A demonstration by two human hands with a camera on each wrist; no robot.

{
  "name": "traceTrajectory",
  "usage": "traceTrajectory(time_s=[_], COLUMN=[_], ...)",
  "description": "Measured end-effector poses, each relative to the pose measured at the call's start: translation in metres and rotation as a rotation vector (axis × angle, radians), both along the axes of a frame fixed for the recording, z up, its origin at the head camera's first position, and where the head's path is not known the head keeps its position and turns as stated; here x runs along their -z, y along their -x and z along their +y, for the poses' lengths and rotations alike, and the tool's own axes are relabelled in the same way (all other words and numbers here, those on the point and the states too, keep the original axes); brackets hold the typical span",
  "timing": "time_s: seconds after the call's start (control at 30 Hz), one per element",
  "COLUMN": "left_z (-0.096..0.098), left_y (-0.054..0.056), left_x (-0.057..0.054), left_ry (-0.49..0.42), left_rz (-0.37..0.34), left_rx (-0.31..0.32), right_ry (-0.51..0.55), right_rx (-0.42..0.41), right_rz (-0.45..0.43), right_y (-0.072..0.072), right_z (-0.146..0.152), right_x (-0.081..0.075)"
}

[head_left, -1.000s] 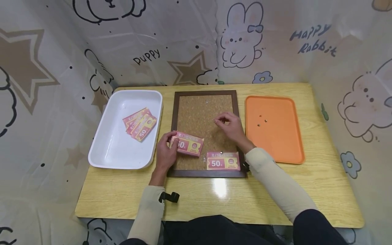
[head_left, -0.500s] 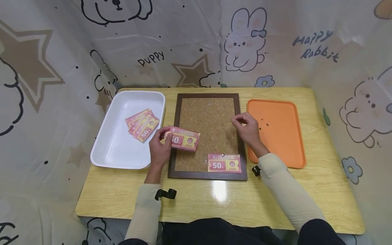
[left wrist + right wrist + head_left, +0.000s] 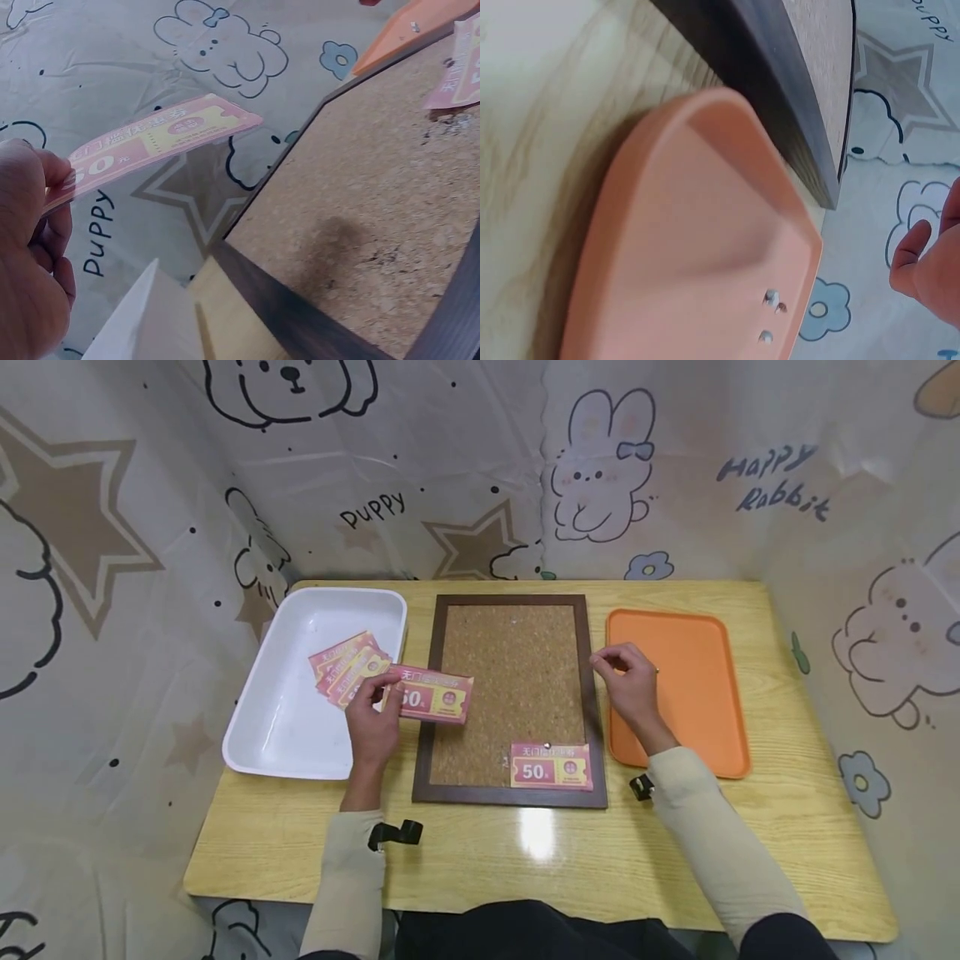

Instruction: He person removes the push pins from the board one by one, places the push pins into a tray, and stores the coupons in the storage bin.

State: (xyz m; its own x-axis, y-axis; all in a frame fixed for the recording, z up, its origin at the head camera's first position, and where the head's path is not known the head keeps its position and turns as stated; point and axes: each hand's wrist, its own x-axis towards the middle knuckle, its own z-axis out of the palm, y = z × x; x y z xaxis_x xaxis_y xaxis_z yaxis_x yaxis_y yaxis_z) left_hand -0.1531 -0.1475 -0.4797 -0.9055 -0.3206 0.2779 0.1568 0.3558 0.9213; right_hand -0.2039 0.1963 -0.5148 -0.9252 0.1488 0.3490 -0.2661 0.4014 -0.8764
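Note:
My left hand (image 3: 372, 720) pinches a pink and yellow coupon (image 3: 435, 697) marked 50 between thumb and fingers. It is held up over the left side of the framed cork board (image 3: 491, 672), its left end overlapping the white tub (image 3: 292, 752) in the head view. In the left wrist view, the coupon (image 3: 169, 139) tilts clear above the board. Another coupon (image 3: 551, 768) lies on the board's lower right, with a pushpin (image 3: 547, 746) at its top edge. My right hand (image 3: 632, 689) hovers over the orange tray's left side, fingers loosely curled, nothing visible between them.
Several more coupons (image 3: 345, 664) lie fanned in the white tub. Three small pins (image 3: 771, 298) rest in the orange tray (image 3: 697, 693) to the right of the board. Patterned sheeting (image 3: 480, 460) encloses the wooden table (image 3: 480, 860) at the back and sides.
My left hand has carried the coupon up and left, from over the board toward the white tub. My right hand has moved right, from above the board to the orange tray.

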Motion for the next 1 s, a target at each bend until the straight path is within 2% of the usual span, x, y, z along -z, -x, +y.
traceTrajectory(time_s=[0.27,0.5,1.0], left_z=[-0.009,-0.012,-0.024], left_y=[0.002,0.005,0.009], left_x=[-0.003,-0.003,-0.001], left_ry=[-0.036,-0.038,-0.026], left_rz=[0.022,0.023,0.012], left_rx=[-0.052,-0.076,-0.113], right_ry=[0.011,0.009,0.050], right_rx=[0.057,0.087,0.115], right_rz=[-0.017,0.012,-0.050], right_y=[-0.003,-0.005,-0.006], right_z=[0.012,0.021,0.034], right_x=[0.001,0.001,0.007])
